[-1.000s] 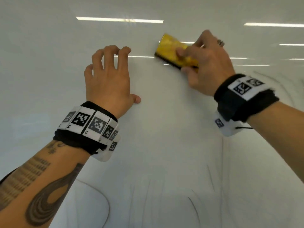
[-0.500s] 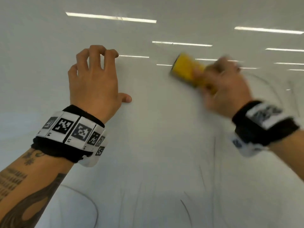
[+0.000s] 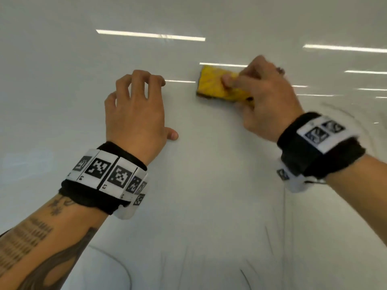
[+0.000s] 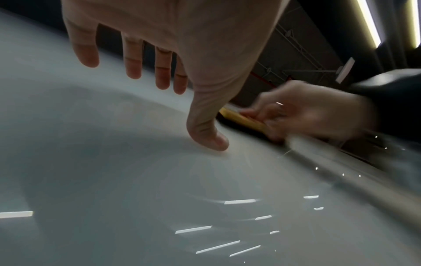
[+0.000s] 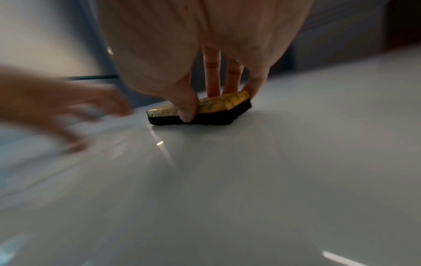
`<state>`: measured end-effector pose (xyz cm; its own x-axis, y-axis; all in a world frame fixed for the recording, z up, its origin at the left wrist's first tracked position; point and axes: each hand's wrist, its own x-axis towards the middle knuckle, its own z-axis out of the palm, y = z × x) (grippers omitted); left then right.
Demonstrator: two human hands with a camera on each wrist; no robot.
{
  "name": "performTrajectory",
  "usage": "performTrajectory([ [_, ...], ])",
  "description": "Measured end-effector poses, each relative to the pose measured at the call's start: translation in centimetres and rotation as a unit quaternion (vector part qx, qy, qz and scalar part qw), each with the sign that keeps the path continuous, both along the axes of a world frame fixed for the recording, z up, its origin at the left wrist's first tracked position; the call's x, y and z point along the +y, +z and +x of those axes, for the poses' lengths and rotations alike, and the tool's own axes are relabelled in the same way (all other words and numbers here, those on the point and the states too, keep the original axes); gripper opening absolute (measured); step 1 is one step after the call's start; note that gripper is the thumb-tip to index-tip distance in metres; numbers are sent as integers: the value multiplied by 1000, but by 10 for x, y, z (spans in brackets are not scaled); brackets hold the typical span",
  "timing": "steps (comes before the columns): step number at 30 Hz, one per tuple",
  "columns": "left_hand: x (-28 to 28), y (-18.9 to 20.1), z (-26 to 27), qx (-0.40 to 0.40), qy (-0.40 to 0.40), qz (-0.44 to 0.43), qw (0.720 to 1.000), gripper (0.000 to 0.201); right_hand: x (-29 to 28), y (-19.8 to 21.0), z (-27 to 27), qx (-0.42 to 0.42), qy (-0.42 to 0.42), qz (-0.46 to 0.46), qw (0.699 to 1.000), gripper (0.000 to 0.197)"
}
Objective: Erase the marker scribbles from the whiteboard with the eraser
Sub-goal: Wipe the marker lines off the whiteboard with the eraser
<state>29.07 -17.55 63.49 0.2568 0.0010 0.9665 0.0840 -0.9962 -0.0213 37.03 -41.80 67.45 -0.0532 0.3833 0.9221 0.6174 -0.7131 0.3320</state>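
Observation:
A glossy whiteboard (image 3: 209, 185) fills the view. My right hand (image 3: 266, 95) grips the yellow eraser (image 3: 215, 84) with black felt underneath and holds it flat against the board; the thumb pinches one long side and the fingers the other, as the right wrist view shows on the eraser (image 5: 212, 109). My left hand (image 3: 136, 107) rests on the board to the eraser's left, fingertips and thumb touching the surface, holding nothing. Faint black marker lines (image 3: 284, 216) run down the lower middle and right of the board, and a curved line (image 3: 117, 262) lies at the lower left.
Ceiling light strips reflect off the board (image 3: 150, 35). More thin curved marker strokes (image 3: 343, 109) show at the right, beyond my right wrist band. In the left wrist view the board's edge (image 4: 330, 162) runs close behind my right hand (image 4: 307, 115).
My right hand swept the eraser right and down half a second ago, then back left and up to near where it was. The left hand stayed braced on the board.

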Motion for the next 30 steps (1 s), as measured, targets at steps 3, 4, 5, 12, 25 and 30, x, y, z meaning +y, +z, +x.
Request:
performTrajectory([
  [3,-4,4,-2,13,2,-4,1000,104,11,-143,-3,30,11,-120,992,53],
  [4,-6,5,-3,16,4,-4,1000,105,10,-186,-11,47,5,-152,987,53],
  [5,-7,5,-4,18,9,-3,1000,106,7,-216,-17,62,2,-177,982,55],
  [12,-23,11,-7,26,53,24,998,107,-85,-95,-2,38,52,13,998,51],
  [25,-168,31,23,20,-24,111,993,62,-105,-262,10,23,3,-118,993,52],
  [30,-189,31,33,41,-17,135,990,61,-190,-125,58,-41,0,26,999,41],
])
